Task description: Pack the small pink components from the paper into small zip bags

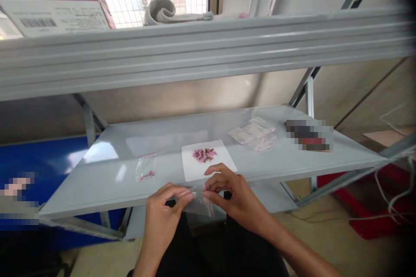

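Between my two hands, just off the front edge of the grey shelf, is a clear zip bag point(199, 206) with a red strip along one side. My left hand point(167, 205) pinches one side of it between thumb and fingers. On the other side, my right hand point(227, 188) grips it near the red strip, fingers curled. Beyond the hands, a white sheet point(191, 171) carries a pile of small pink and dark pieces point(204, 155). To the left lies another clear zip bag point(145, 166) with a few of these pieces at its bottom.
Several flat clear bags point(255, 133) lie on the grey shelf point(169, 138) at the right, beside a blurred-out item point(308, 135). A thick upper shelf edge point(208, 52) crosses above, bearing a rolled grey cloth point(162, 11) and white boxes point(55, 4). Cables point(390, 199) hang at right.
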Action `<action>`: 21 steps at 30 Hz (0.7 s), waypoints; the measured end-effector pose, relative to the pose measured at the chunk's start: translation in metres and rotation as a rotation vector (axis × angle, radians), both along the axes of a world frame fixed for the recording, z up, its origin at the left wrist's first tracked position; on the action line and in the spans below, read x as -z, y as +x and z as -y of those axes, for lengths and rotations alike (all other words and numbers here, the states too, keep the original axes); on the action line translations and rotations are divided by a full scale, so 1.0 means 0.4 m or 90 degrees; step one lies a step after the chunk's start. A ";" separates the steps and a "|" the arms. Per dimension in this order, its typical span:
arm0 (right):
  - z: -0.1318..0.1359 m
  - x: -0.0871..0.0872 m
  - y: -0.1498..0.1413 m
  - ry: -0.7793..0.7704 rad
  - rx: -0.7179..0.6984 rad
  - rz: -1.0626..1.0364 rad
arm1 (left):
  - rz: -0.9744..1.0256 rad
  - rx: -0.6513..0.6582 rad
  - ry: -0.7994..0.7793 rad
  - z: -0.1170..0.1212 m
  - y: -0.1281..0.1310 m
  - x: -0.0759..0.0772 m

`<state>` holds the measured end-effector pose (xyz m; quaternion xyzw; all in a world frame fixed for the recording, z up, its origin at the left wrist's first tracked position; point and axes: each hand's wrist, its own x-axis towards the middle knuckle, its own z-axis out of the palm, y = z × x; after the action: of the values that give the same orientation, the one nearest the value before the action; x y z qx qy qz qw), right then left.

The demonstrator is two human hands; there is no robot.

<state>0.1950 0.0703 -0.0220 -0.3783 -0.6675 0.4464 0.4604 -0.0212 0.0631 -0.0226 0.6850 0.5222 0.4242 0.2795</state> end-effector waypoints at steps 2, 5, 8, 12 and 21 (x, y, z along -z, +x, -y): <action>-0.001 0.001 -0.004 0.000 0.014 -0.001 | -0.023 0.039 -0.015 0.001 0.002 0.003; -0.003 0.001 -0.011 0.029 0.024 0.037 | -0.052 0.077 0.013 0.009 0.010 -0.005; -0.011 0.003 -0.018 0.045 -0.010 0.064 | -0.065 0.089 -0.023 0.019 0.015 -0.021; -0.019 -0.001 -0.023 0.062 -0.012 0.086 | -0.035 0.113 -0.083 0.026 0.011 -0.030; -0.136 0.005 0.057 0.116 0.132 0.176 | 0.070 0.010 -0.097 0.011 0.009 0.002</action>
<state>0.2179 0.1247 -0.0239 -0.4593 -0.7198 0.2780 0.4400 -0.0175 0.0589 -0.0236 0.6415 0.5314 0.4179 0.3625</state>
